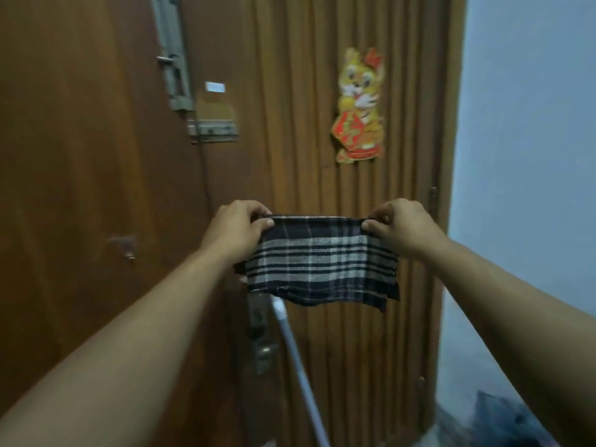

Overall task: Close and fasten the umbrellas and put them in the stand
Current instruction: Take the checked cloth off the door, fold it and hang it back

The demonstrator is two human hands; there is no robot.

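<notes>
I hold a small plaid cloth [317, 262], dark blue and white, stretched out flat in front of a brown wooden door [80, 156]. My left hand [240, 225] pinches its upper left corner. My right hand [401, 225] pinches its upper right corner. The cloth hangs down from both hands with a frayed lower edge. No umbrella or stand shows plainly; a dark blue bundle [503, 421] lies blurred at the bottom right, and I cannot tell what it is.
A white pole [300, 366] leans against the door below the cloth. The door carries bolts [211, 130], a lock plate [259, 340] and a tiger decoration [361, 108]. A pale blue wall [529, 156] stands on the right.
</notes>
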